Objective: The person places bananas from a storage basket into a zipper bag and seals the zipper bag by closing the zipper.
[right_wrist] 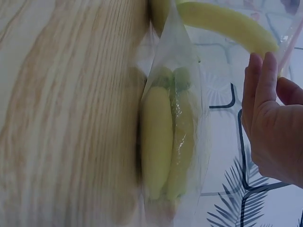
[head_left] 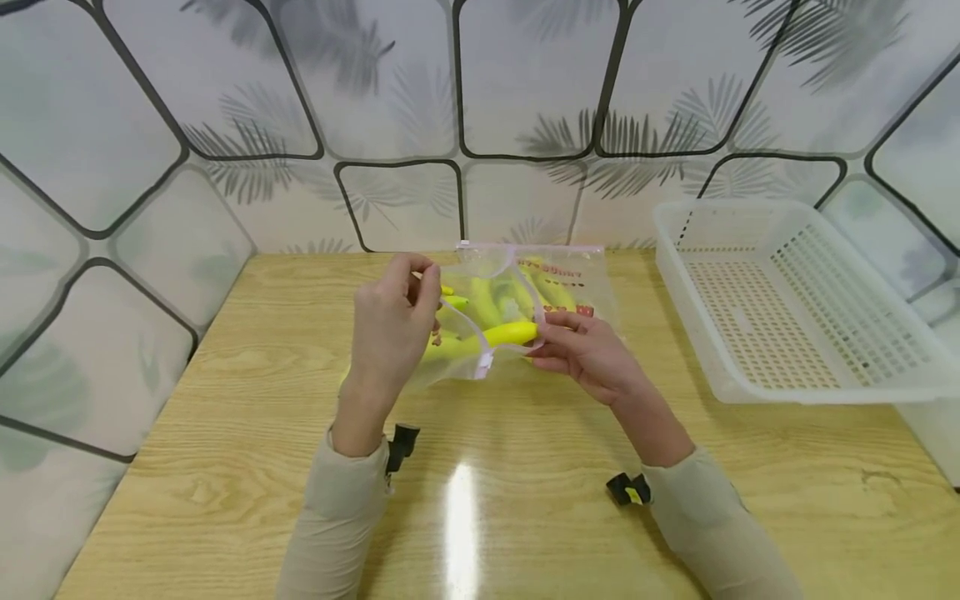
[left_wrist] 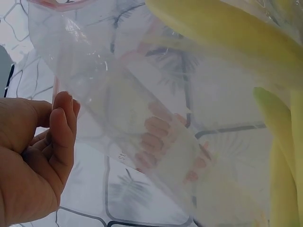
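A clear zip bag [head_left: 457, 367] with a pale pink zip edge is held up, its mouth spread wide. My left hand [head_left: 393, 321] pinches the far left side of the mouth, as the left wrist view also shows. At the right side, my right hand [head_left: 588, 354] pinches the rim between thumb and fingers, its fingertips next to a yellow banana [head_left: 515, 333]. That banana lies partly in the bag, its end at the mouth. More yellow shapes show through the plastic. Behind it, a second zip bag [head_left: 588, 283] with red print lies on the table, holding several bananas [right_wrist: 158, 142].
A white plastic basket [head_left: 693, 333] with a perforated bottom stands at the right of the wooden table [head_left: 225, 467]. A patterned wall covering [head_left: 525, 83] rises behind the table's back edge.
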Demonstrator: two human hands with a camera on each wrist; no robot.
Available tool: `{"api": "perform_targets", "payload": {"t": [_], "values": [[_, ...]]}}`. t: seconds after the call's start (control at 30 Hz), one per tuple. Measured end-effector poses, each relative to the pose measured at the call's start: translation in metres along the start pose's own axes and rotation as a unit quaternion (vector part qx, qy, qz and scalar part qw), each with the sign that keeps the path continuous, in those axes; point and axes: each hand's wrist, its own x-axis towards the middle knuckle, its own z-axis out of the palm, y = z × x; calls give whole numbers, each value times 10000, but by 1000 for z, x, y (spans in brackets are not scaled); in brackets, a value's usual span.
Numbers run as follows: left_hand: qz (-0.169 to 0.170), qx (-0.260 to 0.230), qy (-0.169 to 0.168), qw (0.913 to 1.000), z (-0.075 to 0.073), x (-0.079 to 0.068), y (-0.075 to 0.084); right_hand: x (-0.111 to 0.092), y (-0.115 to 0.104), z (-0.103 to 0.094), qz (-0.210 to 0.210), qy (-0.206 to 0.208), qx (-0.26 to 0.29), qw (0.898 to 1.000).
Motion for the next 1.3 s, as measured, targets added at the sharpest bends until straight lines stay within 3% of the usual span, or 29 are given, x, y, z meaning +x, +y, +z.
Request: {"api": "perform_targets", "payload": {"t": [0.23,0.4,0.5,0.67,0.83,0.93,1.13,1.23,1.3], "values": [[18,393,-61,9992,-18,4,0,9,-11,18,-128,188,-497,9985],[155,877,-43,9960,-30,14,-1,22,-28,32,-270,447,-716,9961],[98,1043,-263,9942,-35,25,-2,32,-39,40,-263,546,-740,9954],[-465,1308,-717,9877,-51,50,-7,48,-59,61,-258,564,-741,9953],[-1165,1573,-1171,9736,-69,76,-7,58,-85,92,-442,511,-528,9963],[-1637,1570,-1275,9656,-82,88,-2,61,-102,107,-634,523,-357,9960],[-2322,1439,-1438,9512,-100,94,2,65,-122,121,-826,595,-368,9941],[-2578,1283,-1591,9443,-102,91,2,66,-120,125,-752,584,-601,9936],[-2600,1196,-1633,9442,-102,89,1,64,-116,128,-652,545,-806,9931]]}}
